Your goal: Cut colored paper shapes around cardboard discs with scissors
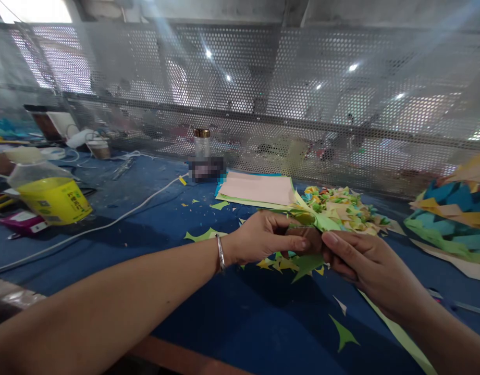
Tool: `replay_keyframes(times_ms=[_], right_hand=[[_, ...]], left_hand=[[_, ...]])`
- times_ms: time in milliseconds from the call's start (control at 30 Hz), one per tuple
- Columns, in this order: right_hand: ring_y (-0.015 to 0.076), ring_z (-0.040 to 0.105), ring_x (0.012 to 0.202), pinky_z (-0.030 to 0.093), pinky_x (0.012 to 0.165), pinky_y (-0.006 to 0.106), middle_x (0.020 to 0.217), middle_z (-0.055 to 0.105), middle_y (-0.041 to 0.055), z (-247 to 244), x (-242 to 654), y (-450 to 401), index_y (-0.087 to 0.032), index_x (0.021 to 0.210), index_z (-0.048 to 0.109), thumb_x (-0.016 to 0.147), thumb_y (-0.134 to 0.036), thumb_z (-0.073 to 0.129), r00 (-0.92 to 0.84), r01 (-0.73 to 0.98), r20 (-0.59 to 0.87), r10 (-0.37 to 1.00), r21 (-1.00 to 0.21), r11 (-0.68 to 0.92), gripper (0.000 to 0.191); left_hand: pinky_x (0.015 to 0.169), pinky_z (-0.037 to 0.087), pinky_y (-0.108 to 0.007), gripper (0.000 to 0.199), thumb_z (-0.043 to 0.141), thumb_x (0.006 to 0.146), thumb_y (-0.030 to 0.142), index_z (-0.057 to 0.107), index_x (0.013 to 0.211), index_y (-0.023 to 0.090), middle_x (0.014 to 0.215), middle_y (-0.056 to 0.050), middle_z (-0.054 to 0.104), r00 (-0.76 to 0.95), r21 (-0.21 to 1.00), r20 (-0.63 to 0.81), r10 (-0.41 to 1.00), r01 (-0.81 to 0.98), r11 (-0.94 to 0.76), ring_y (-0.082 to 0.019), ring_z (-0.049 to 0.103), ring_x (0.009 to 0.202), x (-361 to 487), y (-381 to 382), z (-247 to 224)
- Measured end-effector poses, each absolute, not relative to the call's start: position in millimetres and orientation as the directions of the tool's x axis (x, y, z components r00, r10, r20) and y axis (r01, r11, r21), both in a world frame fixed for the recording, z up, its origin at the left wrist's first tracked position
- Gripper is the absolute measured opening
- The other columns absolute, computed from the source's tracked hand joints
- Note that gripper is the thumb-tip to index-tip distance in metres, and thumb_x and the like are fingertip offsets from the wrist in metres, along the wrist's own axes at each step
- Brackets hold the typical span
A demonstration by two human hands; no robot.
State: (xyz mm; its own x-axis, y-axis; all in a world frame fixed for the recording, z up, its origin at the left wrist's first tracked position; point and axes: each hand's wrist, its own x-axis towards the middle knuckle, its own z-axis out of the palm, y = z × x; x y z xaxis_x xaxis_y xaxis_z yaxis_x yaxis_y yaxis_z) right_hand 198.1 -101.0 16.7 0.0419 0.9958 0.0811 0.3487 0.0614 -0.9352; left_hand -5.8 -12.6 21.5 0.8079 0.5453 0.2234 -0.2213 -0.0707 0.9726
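Observation:
My left hand (pixel 259 239), with a silver bracelet at its wrist, is closed in a pinch on green paper (pixel 324 223). Facing it, my right hand (pixel 367 263) also grips this paper between thumb and fingers. A pointed green flap (pixel 307 266) hangs below the fingers. Something brown shows between the hands; what it is I cannot make out. Under and behind them lie yellow and green paper scraps (pixel 281 263). Beyond my right hand is a heap of small multicoloured paper pieces (pixel 341 205).
A stack of coloured paper sheets (pixel 259 188) lies behind my hands. On the left stands a yellow-labelled bottle (pixel 54 195), with a white cable (pixel 126 221) crossing the blue table. A lidded jar (pixel 202 143) is at the back. Layered paper pieces (pixel 454 219) stand right.

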Motion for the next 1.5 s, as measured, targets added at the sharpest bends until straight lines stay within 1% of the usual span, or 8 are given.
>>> replay_keyframes(times_ms=[400, 667, 800, 900, 1033, 1233, 1333, 1500], right_hand=[[0.0083, 0.028, 0.044, 0.018, 0.043, 0.024, 0.05, 0.032, -0.0059, 20.6, 197.6, -100.5, -0.02, 0.061, 0.056, 0.08, -0.081, 0.064, -0.002, 0.41, 0.103, 0.995, -0.907, 0.095, 0.064], [0.0103, 0.034, 0.047, 0.023, 0.045, 0.026, 0.053, 0.041, -0.0035, 18.1, 203.3, -101.0, -0.02, 0.064, 0.059, 0.087, -0.078, 0.059, -0.028, 0.509, 0.163, 0.986, -0.847, 0.155, 0.062], [0.0104, 0.034, 0.048, 0.024, 0.045, 0.026, 0.053, 0.041, -0.0032, 21.5, 203.4, -100.7, -0.02, 0.062, 0.056, 0.088, -0.078, 0.056, -0.055, 0.561, 0.194, 0.979, -0.805, 0.191, 0.064], [0.0104, 0.033, 0.047, 0.024, 0.045, 0.026, 0.051, 0.039, -0.0038, 23.7, 202.1, -100.9, -0.021, 0.059, 0.053, 0.09, -0.078, 0.053, -0.066, 0.586, 0.206, 0.976, -0.784, 0.205, 0.065], [0.0103, 0.032, 0.047, 0.025, 0.044, 0.026, 0.052, 0.037, -0.0039, 24.2, 199.2, -101.4, -0.021, 0.059, 0.051, 0.089, -0.078, 0.053, -0.057, 0.564, 0.219, 0.974, -0.798, 0.212, 0.065], [0.0096, 0.028, 0.048, 0.02, 0.042, 0.023, 0.054, 0.035, -0.0054, 18.1, 199.2, -99.8, -0.02, 0.067, 0.058, 0.083, -0.076, 0.065, 0.042, 0.433, 0.217, 0.975, -0.884, 0.178, 0.058], [0.0097, 0.032, 0.049, 0.024, 0.043, 0.022, 0.055, 0.04, -0.0046, 19.2, 197.3, -99.4, -0.02, 0.074, 0.065, 0.084, -0.071, 0.069, 0.066, 0.4, 0.228, 0.971, -0.898, 0.184, 0.052], [0.0162, 0.058, 0.063, 0.047, 0.057, 0.026, 0.071, 0.065, 0.0036, 24.4, 190.5, -99.8, -0.02, 0.084, 0.071, 0.079, -0.066, 0.077, -0.003, 0.318, 0.244, 0.97, -0.919, 0.233, 0.047]], left_hand=[[0.068, 0.045, -0.023, 0.007, 0.077, 0.077, 0.022, 0.076, 0.078, 0.015, 0.068, 0.004, 0.061, 0.809, 0.964, 0.263, 0.526, -0.241, -0.112, -0.008, 0.05, 0.065, -5.9, -9.6, 19.3], [0.074, 0.045, -0.029, 0.02, 0.078, 0.077, 0.032, 0.073, 0.082, 0.014, 0.074, 0.0, 0.064, 0.819, 0.972, 0.232, 0.525, -0.168, -0.167, -0.011, 0.053, 0.071, -7.7, -7.0, 16.2], [0.065, 0.039, -0.027, 0.026, 0.078, 0.075, 0.038, 0.068, 0.075, 0.014, 0.067, 0.003, 0.055, 0.807, 0.967, 0.239, 0.54, -0.145, -0.212, -0.01, 0.046, 0.066, -8.5, -7.1, 18.6], [0.059, 0.032, -0.026, 0.038, 0.079, 0.073, 0.041, 0.053, 0.06, 0.017, 0.06, 0.007, 0.041, 0.801, 0.959, 0.249, 0.544, -0.126, -0.254, -0.008, 0.037, 0.061, -8.7, -7.3, 19.2], [0.056, 0.025, -0.026, 0.048, 0.079, 0.076, 0.04, 0.04, 0.056, 0.019, 0.059, 0.008, 0.032, 0.801, 0.954, 0.27, 0.535, -0.146, -0.263, -0.007, 0.03, 0.058, -8.3, -8.8, 20.1], [0.059, 0.037, -0.023, 0.021, 0.078, 0.074, 0.022, 0.058, 0.069, 0.017, 0.064, 0.007, 0.048, 0.792, 0.958, 0.287, 0.539, -0.229, -0.175, -0.007, 0.043, 0.062, -5.3, -13.9, 23.5], [0.062, 0.04, -0.021, 0.018, 0.076, 0.074, 0.015, 0.058, 0.074, 0.017, 0.067, 0.007, 0.051, 0.781, 0.95, 0.313, 0.541, -0.265, -0.166, -0.006, 0.046, 0.063, -3.9, -20.1, 26.0], [0.066, 0.043, -0.021, 0.021, 0.078, 0.075, 0.018, 0.058, 0.077, 0.017, 0.069, 0.007, 0.052, 0.763, 0.94, 0.337, 0.551, -0.31, -0.146, -0.007, 0.049, 0.065, -1.9, -27.8, 26.0]])
